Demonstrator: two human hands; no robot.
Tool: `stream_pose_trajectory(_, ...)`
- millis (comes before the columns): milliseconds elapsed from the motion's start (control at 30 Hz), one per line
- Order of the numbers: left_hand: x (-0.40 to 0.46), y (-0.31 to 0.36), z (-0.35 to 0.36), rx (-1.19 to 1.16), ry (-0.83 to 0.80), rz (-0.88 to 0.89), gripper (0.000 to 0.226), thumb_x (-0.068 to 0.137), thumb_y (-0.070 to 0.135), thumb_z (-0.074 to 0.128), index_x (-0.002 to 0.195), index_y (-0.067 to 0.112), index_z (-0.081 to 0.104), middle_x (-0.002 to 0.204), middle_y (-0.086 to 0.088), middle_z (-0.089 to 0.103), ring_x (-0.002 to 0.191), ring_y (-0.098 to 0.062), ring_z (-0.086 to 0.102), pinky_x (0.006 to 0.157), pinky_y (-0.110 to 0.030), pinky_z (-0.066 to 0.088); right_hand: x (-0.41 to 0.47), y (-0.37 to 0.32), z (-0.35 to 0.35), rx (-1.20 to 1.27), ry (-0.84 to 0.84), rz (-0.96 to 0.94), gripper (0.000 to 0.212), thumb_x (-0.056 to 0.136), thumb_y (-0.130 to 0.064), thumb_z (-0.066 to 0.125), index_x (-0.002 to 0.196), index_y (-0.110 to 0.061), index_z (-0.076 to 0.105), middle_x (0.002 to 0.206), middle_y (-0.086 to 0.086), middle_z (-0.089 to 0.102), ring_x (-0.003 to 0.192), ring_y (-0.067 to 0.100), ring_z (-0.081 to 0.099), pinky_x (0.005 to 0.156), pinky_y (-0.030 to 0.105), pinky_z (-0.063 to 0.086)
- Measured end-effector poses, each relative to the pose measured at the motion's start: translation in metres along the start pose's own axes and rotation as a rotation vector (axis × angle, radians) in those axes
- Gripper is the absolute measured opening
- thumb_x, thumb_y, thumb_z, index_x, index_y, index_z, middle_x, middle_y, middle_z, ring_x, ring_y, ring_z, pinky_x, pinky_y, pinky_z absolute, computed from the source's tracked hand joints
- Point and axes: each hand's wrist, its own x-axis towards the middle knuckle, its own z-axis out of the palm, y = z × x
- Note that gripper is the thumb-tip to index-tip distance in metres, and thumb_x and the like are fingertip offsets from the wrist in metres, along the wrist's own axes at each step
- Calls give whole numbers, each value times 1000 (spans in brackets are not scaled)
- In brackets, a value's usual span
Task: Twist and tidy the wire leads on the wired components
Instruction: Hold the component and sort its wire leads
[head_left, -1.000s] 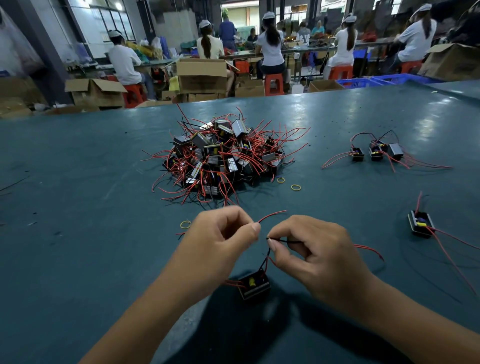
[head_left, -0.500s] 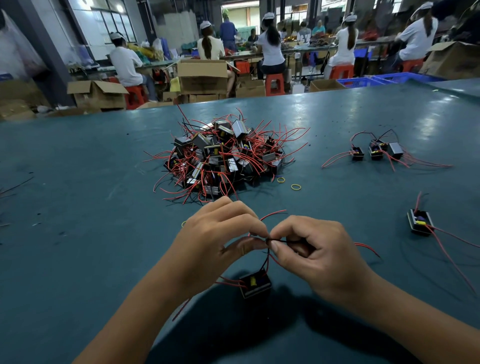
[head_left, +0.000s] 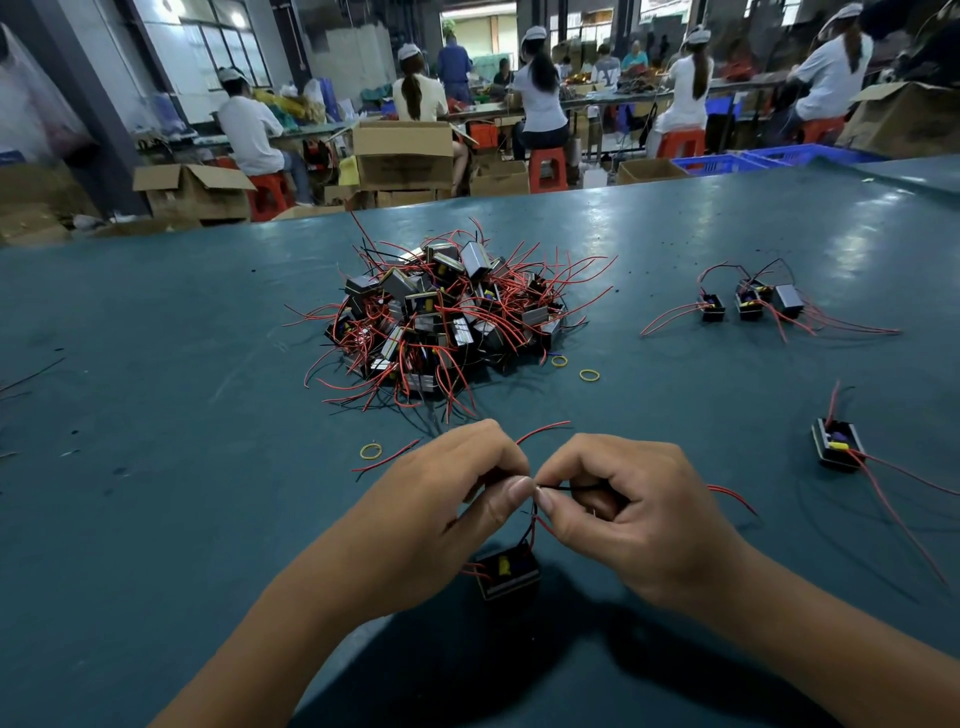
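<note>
The wire leads (head_left: 531, 525) of one wired component (head_left: 508, 571) rose from its small black body, which lay on the green table (head_left: 156, 493) near the person, directly below the two hands. The left hand (head_left: 447, 499) and the right hand (head_left: 623, 512) met thumb to thumb above it, each pinching the leads; a thin black lead ran into the curled right fingers, and red lead ends trailed out to the left, to the far side and to the right of the hands.

A second before, the hands had been slightly apart with a short stretch of black lead visible between them; by this moment they had closed up until the thumb tips touched, and the left hand had rolled its fingers over the strands. I judged that the twisting of this pair was under way, not finished, since the free ends still splayed loose.

Beyond the hands, the pile of untreated components (head_left: 447, 322) sat in the middle of the table, its red wires reaching toward the hands but apart from them. Yellow rubber bands (head_left: 371, 450) lay scattered just left of the hands and near the pile. To the far right stood a small group of three components (head_left: 748, 304), and nearer right a single component (head_left: 837, 444) with long red leads running toward the right edge. The table to the left was open, and the near edge curved close beneath the forearms.
</note>
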Motion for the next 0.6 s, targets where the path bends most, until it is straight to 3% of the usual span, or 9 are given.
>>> stream_pose_trajectory(100,0,2,-1,-101,-33,-43,24,101,41,44,91,22,56,79,15,48,69,-7,46,64,-15,34,-1,0,0,22,-11,15,10,84,-11,69,79,-19,66,54,4,46,46,5,31,51,11,26)
stream_pose_trajectory(200,-1,3,-1,-261,-63,-111,25,100,43,46,88,23,57,69,17,44,61,-4,37,58,-15,30,0,0,0,27,-5,22,12,83,-11,69,79,-21,66,53,1,44,46,3,31,51,10,25)
stream_pose_trajectory(367,1,7,-3,-435,-94,-208,24,97,43,52,84,26,61,68,-8,45,63,-28,37,57,-38,32,1,-2,0,55,-4,11,24,83,-8,69,79,-31,62,55,-13,43,45,2,30,50,10,25)
stream_pose_trajectory(467,2,9,-4,-525,-98,-274,21,95,30,56,75,28,63,64,8,46,59,-9,36,55,-21,31,1,-3,1,58,-15,13,20,83,-7,69,77,-26,64,56,-16,44,45,2,30,49,10,25)
stream_pose_trajectory(600,1,13,-1,-768,-111,-510,23,86,27,57,64,24,62,59,9,46,49,-7,29,47,-18,25,0,-4,2,-13,-19,-7,11,83,-6,70,77,-15,66,59,-19,46,46,0,34,53,5,25)
